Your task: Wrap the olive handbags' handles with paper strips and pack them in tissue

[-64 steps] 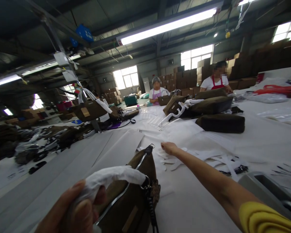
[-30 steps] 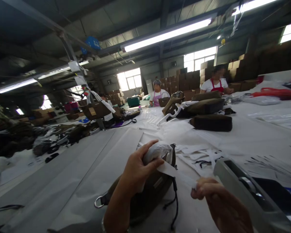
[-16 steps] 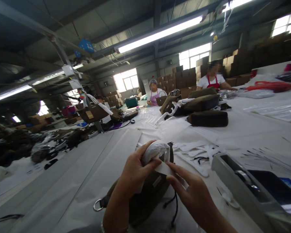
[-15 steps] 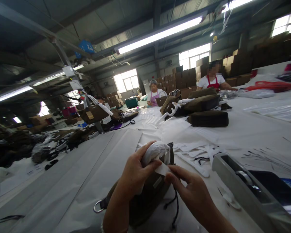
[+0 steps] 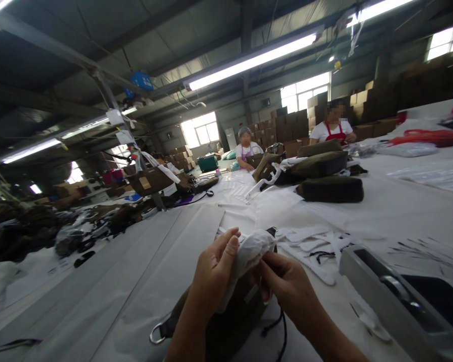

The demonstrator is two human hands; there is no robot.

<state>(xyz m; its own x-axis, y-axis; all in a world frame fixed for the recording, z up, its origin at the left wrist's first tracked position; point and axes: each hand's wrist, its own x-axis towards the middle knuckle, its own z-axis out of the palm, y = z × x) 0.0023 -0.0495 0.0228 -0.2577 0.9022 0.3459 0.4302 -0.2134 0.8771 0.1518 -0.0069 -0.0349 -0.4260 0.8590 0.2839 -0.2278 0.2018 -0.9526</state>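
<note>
A dark olive bag (image 5: pixel 230 329) lies on the table in front of me, with a metal D-ring (image 5: pixel 157 334), a small fabric label (image 5: pixel 251 294) and a black cord (image 5: pixel 281 329). White wrapping (image 5: pixel 253 250) covers a curved part at its top, perhaps a handle. My left hand (image 5: pixel 214 269) rests along the left side of that wrapping, fingers straight and thumb raised. At the wrapping's lower right edge, my right hand (image 5: pixel 287 281) pinches with bent fingers. What sits between those fingertips is mostly hidden.
A grey tape dispenser (image 5: pixel 385 296) stands close on the right. White wrapping strips (image 5: pixel 305 244) lie beyond the bag. Farther off are stacked olive bags (image 5: pixel 330 188) and two co-workers, one in a red apron (image 5: pixel 335 133). A post (image 5: pixel 107 93) rises at left.
My left thumb has lifted off the wrapping and the fingers have straightened. The small white piece between my hands is out of sight; my right fingers are now at the wrapping. The view has shifted slightly.
</note>
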